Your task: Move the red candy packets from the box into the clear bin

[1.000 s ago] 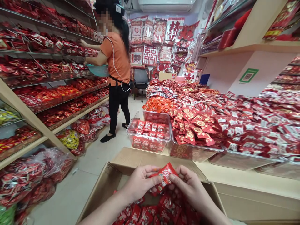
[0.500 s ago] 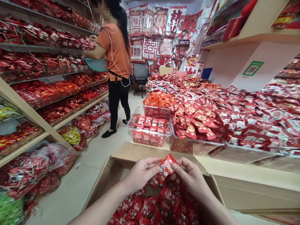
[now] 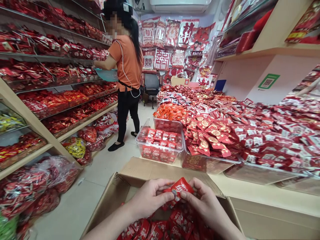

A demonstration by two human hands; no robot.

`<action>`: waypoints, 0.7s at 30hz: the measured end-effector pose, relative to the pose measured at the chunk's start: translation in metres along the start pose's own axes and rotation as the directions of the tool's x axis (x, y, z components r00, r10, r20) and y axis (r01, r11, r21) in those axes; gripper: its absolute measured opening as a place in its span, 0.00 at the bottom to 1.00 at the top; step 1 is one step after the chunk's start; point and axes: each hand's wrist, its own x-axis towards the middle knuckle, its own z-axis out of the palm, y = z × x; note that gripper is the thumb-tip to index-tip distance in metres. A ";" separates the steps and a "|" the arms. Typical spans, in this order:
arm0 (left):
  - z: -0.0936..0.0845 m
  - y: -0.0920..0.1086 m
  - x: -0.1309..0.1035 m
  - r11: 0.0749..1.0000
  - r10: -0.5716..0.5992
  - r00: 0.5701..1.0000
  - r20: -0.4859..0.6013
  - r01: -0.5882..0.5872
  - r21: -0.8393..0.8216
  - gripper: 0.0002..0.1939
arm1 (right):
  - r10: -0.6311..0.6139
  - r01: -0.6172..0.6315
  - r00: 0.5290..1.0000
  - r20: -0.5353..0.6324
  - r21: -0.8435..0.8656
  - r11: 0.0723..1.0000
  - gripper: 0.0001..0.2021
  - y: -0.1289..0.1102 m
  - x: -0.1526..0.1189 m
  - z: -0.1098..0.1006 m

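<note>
A small red packet (image 3: pixel 182 188) with white lettering is held above an open cardboard box (image 3: pixel 100 200). My left hand (image 3: pixel 152 196) pinches its left edge between thumb and fingers. On its right side, the thumb of my right hand (image 3: pixel 202 198) presses on the front, with the fingers behind. Many similar red packets (image 3: pixel 155 230) lie loose in the box beneath my hands. Just beyond the box, a clear plastic bin (image 3: pixel 160 150) holds rows of the same kind of packet.
More clear bins heaped with red packets (image 3: pixel 215 133) line the counter (image 3: pixel 255 186) to the right. A person in an orange top (image 3: pixel 130 63) stands at the left shelves (image 3: pixel 62 80) with a teal basket (image 3: pixel 107 74). Filled plastic bags (image 3: pixel 45 180) lie on the floor at left.
The held packet has tilted further to the right and both hands have shifted slightly around it. The view has tipped up a little, showing more of the person's head and an air conditioner.
</note>
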 end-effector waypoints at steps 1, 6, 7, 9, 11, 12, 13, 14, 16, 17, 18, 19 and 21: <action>-0.007 0.008 -0.001 0.997 0.029 0.998 -0.056 -0.025 0.071 0.21 | -0.027 0.025 0.999 -0.027 -0.048 0.999 0.12 -0.005 -0.001 -0.004; -0.066 0.066 0.028 0.760 0.412 0.860 -0.300 -0.142 0.634 0.16 | -0.364 0.224 0.890 -0.274 -0.433 0.873 0.10 -0.065 0.018 -0.032; -0.077 0.076 0.042 0.666 0.391 0.893 -0.224 -0.106 0.739 0.17 | -0.443 0.243 0.852 -0.281 -0.536 0.808 0.10 -0.080 0.029 -0.036; -0.094 0.087 0.074 0.536 0.207 0.978 -0.025 -0.092 0.839 0.17 | -0.515 0.227 0.834 -0.198 -0.728 0.647 0.09 -0.104 0.058 -0.039; -0.101 0.087 0.105 0.497 0.052 0.996 0.078 -0.094 0.862 0.16 | -0.447 0.146 0.892 -0.072 -0.889 0.435 0.08 -0.119 0.088 -0.036; -0.102 0.085 0.119 0.482 -0.020 0.993 0.113 -0.089 0.872 0.15 | -0.376 0.109 0.926 -0.023 -0.939 0.325 0.09 -0.122 0.102 -0.033; -0.102 0.081 0.130 0.467 -0.088 0.986 0.140 -0.083 0.880 0.14 | -0.303 0.086 0.953 0.012 -0.969 0.232 0.09 -0.123 0.115 -0.030; -0.100 0.077 0.140 0.454 -0.145 0.977 0.159 -0.077 0.888 0.14 | -0.238 0.080 0.971 0.040 -0.983 0.164 0.10 -0.123 0.125 -0.027; -0.097 0.067 0.153 0.433 -0.225 0.958 0.175 -0.062 0.899 0.14 | -0.149 0.106 0.985 0.089 -0.988 0.109 0.11 -0.119 0.140 -0.021; -0.096 0.063 0.158 0.426 -0.247 0.953 0.173 -0.053 0.903 0.15 | -0.112 0.130 0.987 0.118 -0.986 0.102 0.10 -0.117 0.145 -0.018; -0.095 0.059 0.162 0.421 -0.261 0.951 0.166 -0.043 0.906 0.15 | -0.066 0.154 0.987 0.149 -0.984 0.087 0.10 -0.114 0.150 -0.016; -0.095 0.056 0.165 0.419 -0.267 0.951 0.157 -0.032 0.908 0.15 | -0.014 0.177 0.984 0.176 -0.982 0.070 0.11 -0.112 0.153 -0.014; -0.094 0.051 0.169 0.429 -0.256 0.956 0.144 -0.021 0.903 0.14 | 0.091 0.216 0.972 0.218 -0.976 0.034 0.11 -0.110 0.161 -0.010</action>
